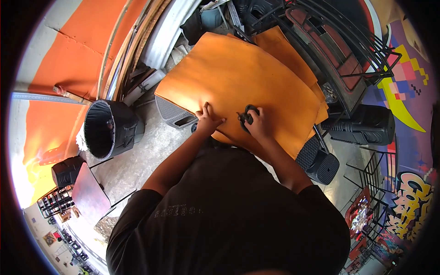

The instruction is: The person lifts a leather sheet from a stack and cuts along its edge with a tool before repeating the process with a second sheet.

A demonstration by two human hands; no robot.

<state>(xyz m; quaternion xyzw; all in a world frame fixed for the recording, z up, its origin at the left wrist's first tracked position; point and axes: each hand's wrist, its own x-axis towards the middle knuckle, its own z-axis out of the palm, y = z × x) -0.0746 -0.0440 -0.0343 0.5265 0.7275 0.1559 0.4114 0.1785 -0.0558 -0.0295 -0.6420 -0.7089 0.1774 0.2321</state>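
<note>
A large orange sheet is spread in front of me, its near edge close to my body. My left hand rests on the sheet near that edge, fingers spread and holding nothing. A short way to the right, my right hand is closed around a small dark, rounded hand tool on the sheet. My fingers cover part of the tool, so its exact kind cannot be made out. Another orange sheet lies partly under the first at the far right.
Grey-black plastic supports, one at the left and one at the right, show beneath the sheet's corners. A black lined bin stands to the left. Black metal frames and a black speaker-like box are at the right.
</note>
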